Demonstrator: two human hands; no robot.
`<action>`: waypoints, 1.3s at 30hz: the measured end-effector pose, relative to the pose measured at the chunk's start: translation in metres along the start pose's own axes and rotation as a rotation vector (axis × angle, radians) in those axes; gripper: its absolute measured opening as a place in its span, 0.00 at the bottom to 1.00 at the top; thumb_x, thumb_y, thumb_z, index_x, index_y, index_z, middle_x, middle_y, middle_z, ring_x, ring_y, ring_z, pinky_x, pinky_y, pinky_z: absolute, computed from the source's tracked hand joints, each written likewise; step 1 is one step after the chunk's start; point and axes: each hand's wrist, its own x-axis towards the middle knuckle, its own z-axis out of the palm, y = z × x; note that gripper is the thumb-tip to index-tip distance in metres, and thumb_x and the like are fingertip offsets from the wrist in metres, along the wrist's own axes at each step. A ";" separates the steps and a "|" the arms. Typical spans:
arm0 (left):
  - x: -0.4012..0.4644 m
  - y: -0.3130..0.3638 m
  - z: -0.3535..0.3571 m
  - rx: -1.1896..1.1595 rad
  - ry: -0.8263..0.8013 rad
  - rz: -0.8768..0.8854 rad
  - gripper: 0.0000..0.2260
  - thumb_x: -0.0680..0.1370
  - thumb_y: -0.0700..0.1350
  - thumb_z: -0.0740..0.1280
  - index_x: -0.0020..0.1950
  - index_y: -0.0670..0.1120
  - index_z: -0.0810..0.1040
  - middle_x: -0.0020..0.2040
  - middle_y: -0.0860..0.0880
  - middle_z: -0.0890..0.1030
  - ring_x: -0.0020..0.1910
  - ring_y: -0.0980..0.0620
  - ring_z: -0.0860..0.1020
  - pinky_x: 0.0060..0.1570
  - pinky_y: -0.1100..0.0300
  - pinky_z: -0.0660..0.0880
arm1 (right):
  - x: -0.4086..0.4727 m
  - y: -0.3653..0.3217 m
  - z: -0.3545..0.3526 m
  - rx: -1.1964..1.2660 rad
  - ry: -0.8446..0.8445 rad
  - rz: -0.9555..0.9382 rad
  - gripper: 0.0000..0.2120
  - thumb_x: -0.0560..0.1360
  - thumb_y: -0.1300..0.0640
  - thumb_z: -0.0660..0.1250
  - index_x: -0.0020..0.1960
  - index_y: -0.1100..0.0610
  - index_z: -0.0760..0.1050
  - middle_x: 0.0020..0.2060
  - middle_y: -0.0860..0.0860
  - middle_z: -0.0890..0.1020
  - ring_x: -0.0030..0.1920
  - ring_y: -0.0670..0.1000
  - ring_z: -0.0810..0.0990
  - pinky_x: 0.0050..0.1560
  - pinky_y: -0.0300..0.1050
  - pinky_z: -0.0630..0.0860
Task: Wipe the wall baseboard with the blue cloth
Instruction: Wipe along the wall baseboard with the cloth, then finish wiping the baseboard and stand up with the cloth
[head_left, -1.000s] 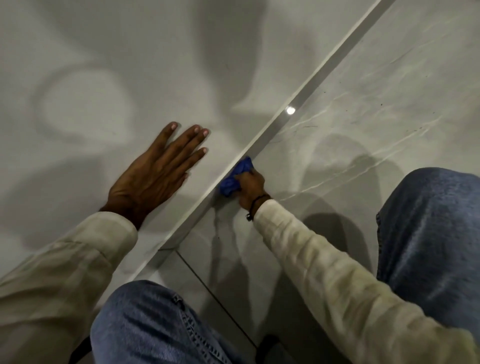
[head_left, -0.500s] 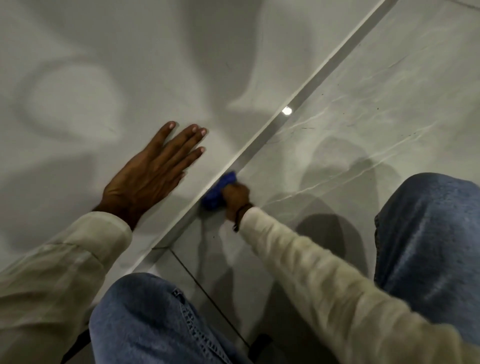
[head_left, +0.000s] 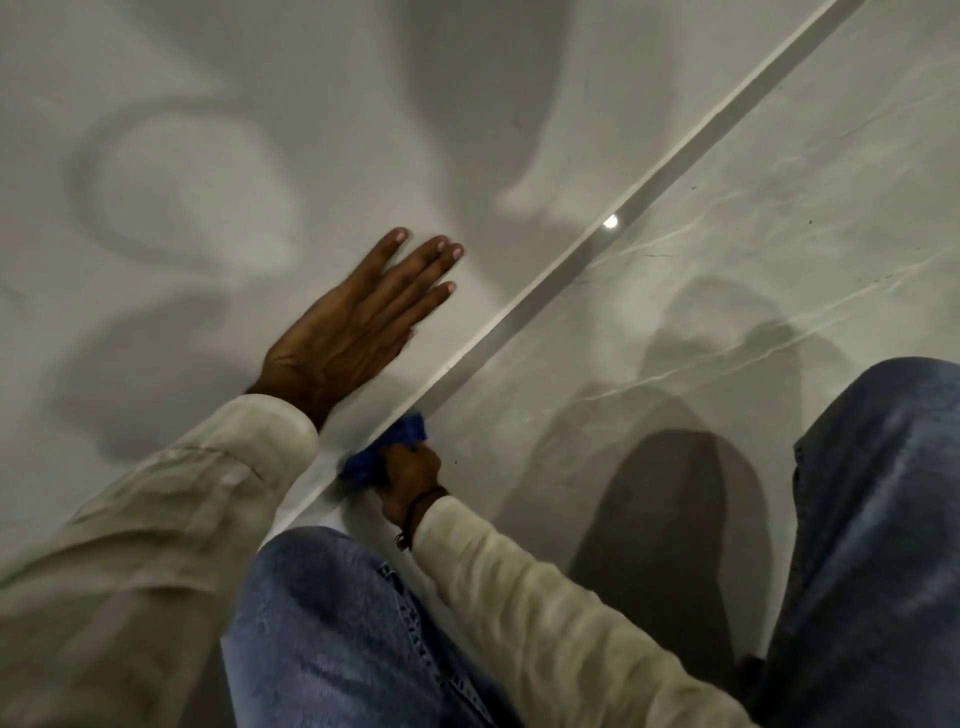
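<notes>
The baseboard is a grey strip with a white top edge, running diagonally from upper right down to lower left where wall meets floor. A bunched blue cloth presses against its lower stretch. My right hand is closed around the cloth, a dark band on its wrist. My left hand lies flat on the white wall above the baseboard, fingers together and pointing up to the right, holding nothing.
Glossy grey marble floor tiles fill the right side, with a bright lamp reflection on the baseboard. My knees in blue jeans sit at bottom centre and at the right. Shadows fall across the white wall.
My right hand has slid the blue cloth down-left along the baseboard, towards my knee. My left hand stays flat on the wall.
</notes>
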 end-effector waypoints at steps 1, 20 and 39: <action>-0.001 0.000 0.001 0.014 -0.002 -0.002 0.33 0.86 0.55 0.43 0.87 0.41 0.39 0.87 0.34 0.39 0.87 0.36 0.45 0.85 0.37 0.45 | -0.003 -0.003 0.000 -0.009 -0.012 0.009 0.21 0.77 0.68 0.65 0.69 0.67 0.74 0.65 0.66 0.80 0.65 0.67 0.80 0.65 0.61 0.79; -0.069 -0.147 -0.235 -2.734 -0.604 -1.348 0.20 0.84 0.42 0.64 0.77 0.45 0.74 0.64 0.42 0.83 0.53 0.48 0.83 0.51 0.61 0.83 | -0.383 -0.208 0.006 -0.467 -0.148 -0.103 0.24 0.75 0.71 0.54 0.68 0.59 0.75 0.52 0.59 0.82 0.54 0.61 0.81 0.57 0.56 0.80; -0.474 -0.235 -0.489 -2.126 -0.006 -3.090 0.14 0.81 0.29 0.59 0.54 0.38 0.83 0.44 0.44 0.90 0.46 0.45 0.87 0.41 0.56 0.86 | -0.683 0.000 0.195 -1.681 -0.505 -0.293 0.13 0.75 0.70 0.65 0.58 0.69 0.80 0.55 0.66 0.84 0.57 0.65 0.82 0.60 0.60 0.80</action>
